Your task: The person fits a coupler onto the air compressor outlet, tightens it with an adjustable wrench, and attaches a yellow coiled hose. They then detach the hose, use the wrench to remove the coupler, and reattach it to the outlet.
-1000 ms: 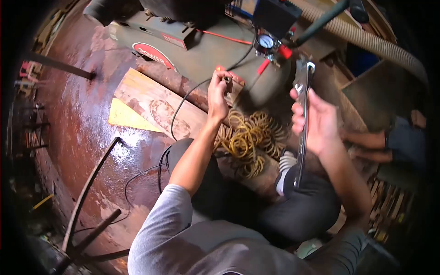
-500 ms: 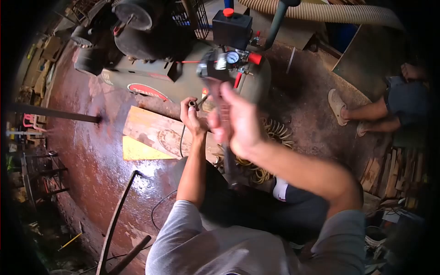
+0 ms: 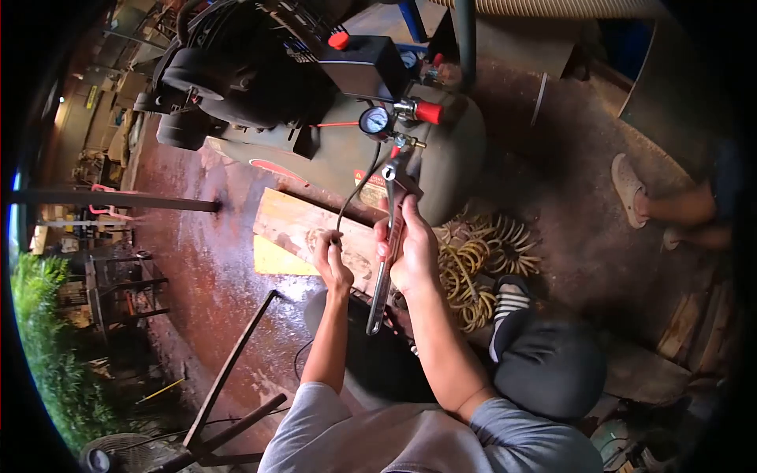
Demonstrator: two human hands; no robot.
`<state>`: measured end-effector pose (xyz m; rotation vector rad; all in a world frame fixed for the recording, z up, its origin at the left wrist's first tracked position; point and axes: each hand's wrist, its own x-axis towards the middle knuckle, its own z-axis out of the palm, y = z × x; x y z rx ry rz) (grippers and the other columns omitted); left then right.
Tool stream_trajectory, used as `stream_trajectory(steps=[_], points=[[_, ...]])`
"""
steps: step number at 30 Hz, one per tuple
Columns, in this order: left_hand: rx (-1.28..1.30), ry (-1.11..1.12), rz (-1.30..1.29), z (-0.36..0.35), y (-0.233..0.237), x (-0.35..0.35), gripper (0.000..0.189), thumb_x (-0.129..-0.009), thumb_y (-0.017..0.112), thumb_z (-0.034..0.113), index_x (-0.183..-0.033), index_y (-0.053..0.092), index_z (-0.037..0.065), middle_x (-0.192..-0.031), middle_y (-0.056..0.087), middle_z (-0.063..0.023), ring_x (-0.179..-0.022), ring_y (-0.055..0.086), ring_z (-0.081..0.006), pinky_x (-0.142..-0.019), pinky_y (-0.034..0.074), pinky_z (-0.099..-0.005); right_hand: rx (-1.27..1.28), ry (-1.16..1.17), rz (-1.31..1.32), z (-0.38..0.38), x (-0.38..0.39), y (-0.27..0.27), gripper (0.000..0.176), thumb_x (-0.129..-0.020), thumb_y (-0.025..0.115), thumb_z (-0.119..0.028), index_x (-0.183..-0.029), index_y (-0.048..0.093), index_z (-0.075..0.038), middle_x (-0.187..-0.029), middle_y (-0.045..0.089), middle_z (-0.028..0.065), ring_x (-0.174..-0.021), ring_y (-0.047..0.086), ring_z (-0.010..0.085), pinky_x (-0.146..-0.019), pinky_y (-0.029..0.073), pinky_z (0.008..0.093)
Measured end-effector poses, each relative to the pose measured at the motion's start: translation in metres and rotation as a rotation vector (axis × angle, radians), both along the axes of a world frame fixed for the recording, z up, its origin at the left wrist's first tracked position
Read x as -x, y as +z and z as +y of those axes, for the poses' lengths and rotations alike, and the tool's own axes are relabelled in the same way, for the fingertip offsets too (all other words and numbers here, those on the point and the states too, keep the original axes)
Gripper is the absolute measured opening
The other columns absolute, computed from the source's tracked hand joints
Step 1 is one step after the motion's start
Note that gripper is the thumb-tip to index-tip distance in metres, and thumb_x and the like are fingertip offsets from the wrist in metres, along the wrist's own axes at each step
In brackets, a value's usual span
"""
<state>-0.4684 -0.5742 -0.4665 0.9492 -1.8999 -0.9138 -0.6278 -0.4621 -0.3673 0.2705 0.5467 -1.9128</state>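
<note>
You can read nothing here: the red oval label (image 3: 270, 165) on the compressor tank (image 3: 453, 162) is illegible, the gauge (image 3: 373, 121) dial too small, the wrench (image 3: 376, 303) blurred.

Grey short-sleeved shirt (image 3: 378, 437), dark trousers (image 3: 552, 366), striped sock (image 3: 512, 299)

Reference point: your right hand (image 3: 412, 254), mid-view.
- The adjustable wrench (image 3: 381, 288) in that hand runs 12 to 6, with its head just below the pressure gauge (image 3: 374, 121).
- Your left hand (image 3: 331, 266) is just beside it at 9, over the wooden board (image 3: 288, 221).
- The board lies on the floor, in front of the compressor tank (image 3: 449, 162).
- The tank is at 12, with the pressure switch box (image 3: 364, 67) on top of it and the motor (image 3: 236, 79) at 11.
- The coiled air hose (image 3: 485, 260) lies on the floor at 3, near the tank.
- Your knee (image 3: 548, 366) is at 5.
- Another person's feet (image 3: 631, 185) are at 2, well apart from you.
- The metal bar (image 3: 118, 201) is far out at 9.
- The frame legs (image 3: 229, 378) are at 7.
</note>
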Motion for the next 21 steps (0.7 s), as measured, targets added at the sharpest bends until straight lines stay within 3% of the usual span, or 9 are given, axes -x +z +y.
stream_trajectory(steps=[3, 5, 8, 13, 17, 21], points=[[0.102, -0.019, -0.327, 0.014, 0.012, -0.026, 0.028, -0.089, 0.044, 0.018, -0.096, 0.064, 0.0, -0.085, 0.062, -0.0136, -0.077, 0.059, -0.0257, -0.076, 0.046, -0.0346, 0.068, 0.023, -0.015, -0.002, -0.001, -0.008, 0.049, -0.101, 0.047, -0.052, -0.114, 0.061, -0.007, -0.068, 0.059, 0.0044, -0.05, 0.05, 0.0131, -0.051, 0.04, 0.0286], [-0.006, 0.053, -0.463, 0.025, 0.021, -0.035, 0.028, -0.09, 0.045, 0.019, -0.097, 0.065, 0.0, -0.083, 0.063, -0.0168, -0.079, 0.062, -0.0305, -0.077, 0.048, -0.0375, 0.113, -0.015, -0.055, 0.0, 0.001, -0.001, 0.041, -0.101, 0.051, -0.046, -0.113, 0.06, -0.007, -0.067, 0.058, 0.005, -0.048, 0.052, 0.0129, -0.043, 0.04, 0.0274], [-0.096, 0.174, -0.635, 0.033, 0.007, -0.063, 0.028, -0.091, 0.045, 0.02, -0.096, 0.066, 0.002, -0.083, 0.065, -0.019, -0.082, 0.064, -0.0346, -0.077, 0.049, -0.0399, 0.124, -0.028, -0.034, -0.003, 0.005, -0.003, 0.038, -0.1, 0.052, -0.044, -0.113, 0.06, -0.009, -0.068, 0.059, 0.005, -0.048, 0.052, 0.0128, -0.042, 0.04, 0.0274], [-0.025, 0.236, -0.615, 0.05, -0.003, -0.056, 0.027, -0.09, 0.047, 0.021, -0.096, 0.067, 0.004, -0.083, 0.066, -0.0173, -0.078, 0.065, -0.0338, -0.075, 0.05, -0.0406, 0.111, 0.048, -0.071, -0.004, 0.012, 0.0, 0.059, -0.098, 0.047, -0.061, -0.111, 0.06, -0.005, -0.062, 0.058, 0.0037, -0.044, 0.048, 0.01, -0.04, 0.037, 0.0232], [-0.007, 0.199, -0.503, 0.049, -0.011, -0.048, 0.028, -0.091, 0.046, 0.022, -0.095, 0.067, 0.003, -0.074, 0.061, -0.0164, -0.069, 0.061, -0.0299, -0.068, 0.047, -0.0399, 0.112, 0.021, -0.114, -0.004, 0.009, 0.0, 0.057, -0.1, 0.046, -0.058, -0.109, 0.061, -0.004, -0.063, 0.058, 0.004, -0.045, 0.048, 0.0101, -0.04, 0.036, 0.0234], [0.012, 0.19, -0.608, 0.057, -0.006, -0.033, 0.029, -0.091, 0.046, 0.023, -0.096, 0.068, 0.003, -0.077, 0.065, -0.02, -0.074, 0.065, -0.035, -0.071, 0.048, -0.0448, 0.13, 0.049, -0.151, -0.001, 0.017, 0.001, 0.054, -0.1, 0.047, -0.056, -0.109, 0.061, -0.005, -0.062, 0.057, 0.0046, -0.043, 0.044, 0.0107, -0.04, 0.035, 0.0245]])
